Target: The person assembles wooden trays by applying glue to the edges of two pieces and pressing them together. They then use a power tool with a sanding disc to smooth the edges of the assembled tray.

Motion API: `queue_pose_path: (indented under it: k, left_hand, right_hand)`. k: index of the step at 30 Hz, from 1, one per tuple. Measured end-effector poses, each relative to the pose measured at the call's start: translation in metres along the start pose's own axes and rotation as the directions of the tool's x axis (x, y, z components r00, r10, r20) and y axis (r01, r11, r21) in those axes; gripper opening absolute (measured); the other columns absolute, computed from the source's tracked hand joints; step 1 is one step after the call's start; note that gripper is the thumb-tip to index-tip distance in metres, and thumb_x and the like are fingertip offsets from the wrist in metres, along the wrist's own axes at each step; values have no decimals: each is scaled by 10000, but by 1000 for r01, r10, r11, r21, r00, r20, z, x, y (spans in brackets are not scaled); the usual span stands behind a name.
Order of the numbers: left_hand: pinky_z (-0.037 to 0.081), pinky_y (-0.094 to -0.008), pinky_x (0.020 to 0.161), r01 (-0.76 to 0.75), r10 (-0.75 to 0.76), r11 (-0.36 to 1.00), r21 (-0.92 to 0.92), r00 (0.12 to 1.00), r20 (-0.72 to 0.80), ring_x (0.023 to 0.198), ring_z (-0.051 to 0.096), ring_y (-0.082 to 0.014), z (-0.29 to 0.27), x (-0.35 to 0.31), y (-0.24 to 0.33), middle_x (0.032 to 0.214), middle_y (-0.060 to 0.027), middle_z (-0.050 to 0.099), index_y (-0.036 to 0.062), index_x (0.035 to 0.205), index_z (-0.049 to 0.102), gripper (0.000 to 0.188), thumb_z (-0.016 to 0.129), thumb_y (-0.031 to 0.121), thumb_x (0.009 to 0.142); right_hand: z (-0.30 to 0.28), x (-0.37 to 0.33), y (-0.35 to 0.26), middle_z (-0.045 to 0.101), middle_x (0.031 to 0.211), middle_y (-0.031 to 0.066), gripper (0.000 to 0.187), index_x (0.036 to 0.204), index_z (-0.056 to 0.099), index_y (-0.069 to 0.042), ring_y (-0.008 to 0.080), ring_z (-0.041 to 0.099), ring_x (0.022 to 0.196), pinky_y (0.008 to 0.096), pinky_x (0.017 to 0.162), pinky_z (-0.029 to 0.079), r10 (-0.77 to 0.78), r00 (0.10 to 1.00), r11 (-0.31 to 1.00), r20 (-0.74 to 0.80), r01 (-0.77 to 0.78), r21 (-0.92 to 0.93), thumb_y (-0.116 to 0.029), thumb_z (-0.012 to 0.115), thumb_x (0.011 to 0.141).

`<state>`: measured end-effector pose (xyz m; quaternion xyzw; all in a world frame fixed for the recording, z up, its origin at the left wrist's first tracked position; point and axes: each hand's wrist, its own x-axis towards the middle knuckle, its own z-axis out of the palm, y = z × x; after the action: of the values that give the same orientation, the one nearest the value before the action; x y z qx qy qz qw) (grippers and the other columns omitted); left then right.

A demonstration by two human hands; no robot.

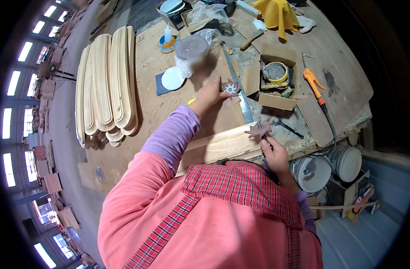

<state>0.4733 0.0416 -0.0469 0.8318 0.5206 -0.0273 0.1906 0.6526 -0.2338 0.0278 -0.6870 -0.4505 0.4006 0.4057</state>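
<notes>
My left hand (208, 97) reaches over the table, thumb and finger closed at the edge of a star-shaped abrasive disc (230, 89) with a pale star at its centre. Closer to my body, my right hand (276, 156) is wrapped round a dark tool, mostly hidden by the fingers. A brown star-shaped abrasive disc (258, 129) sits at that tool's head, above the end of a pale wooden board (223, 144). Beside it lies a black wrench (289, 128). A long metal straightedge (244, 105) runs just right of my left hand.
Curved wooden slats (107, 85) are stacked at the left. A cardboard box (276, 101) with tape and scraps, an orange air blow gun (313, 83), a brush (251, 40) and a yellow cloth (276, 15) occupy the right side. White buckets (311, 174) stand below the table edge.
</notes>
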Motion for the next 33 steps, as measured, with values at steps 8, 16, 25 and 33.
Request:
queue_pose_path:
  k: [8, 16, 25, 33]
  left_hand:
    - [506, -389, 743, 5, -14, 968, -251, 999, -34, 857, 647, -284, -6, -11, 8, 913, -116, 675, 89, 1036, 592, 446, 780, 321, 704]
    - [356, -229, 473, -80, 52, 601, -795, 997, -60, 520, 447, -34, -44, -106, 71, 618, 33, 559, 49, 1001, 653, 183, 623, 199, 901]
    - [454, -370, 483, -568, 458, 822, -51, 712, -533, 570, 612, -267, -54, -185, 107, 652, -81, 617, 141, 983, 595, 140, 606, 143, 843]
    - [448, -352, 483, -680, 701, 707, 194, 637, -321, 567, 598, -238, -67, -223, 112, 671, -52, 587, 169, 1125, 584, 321, 634, 152, 809]
  right_hand:
    - [7, 6, 1, 529, 610, 55, 262, 939, 602, 3, 106, 472, 571, 294, 554, 417, 11, 1000, 1000, -19, -11, -24, -254, 553, 935]
    - [12, 7, 0, 565, 626, 138, 310, 976, 628, -10, 183, 536, 563, 328, 576, 436, -114, 993, 988, -5, 113, -102, -309, 564, 925]
    - [-8, -19, -17, 630, 721, 126, 301, 939, 620, 1, 198, 597, 663, 318, 642, 462, -137, 991, 990, 7, 137, -33, -290, 543, 939]
    - [-15, -47, -14, 598, 673, 105, 251, 903, 591, 7, 176, 582, 620, 316, 596, 448, -403, 912, 913, -73, 406, 35, -239, 552, 933]
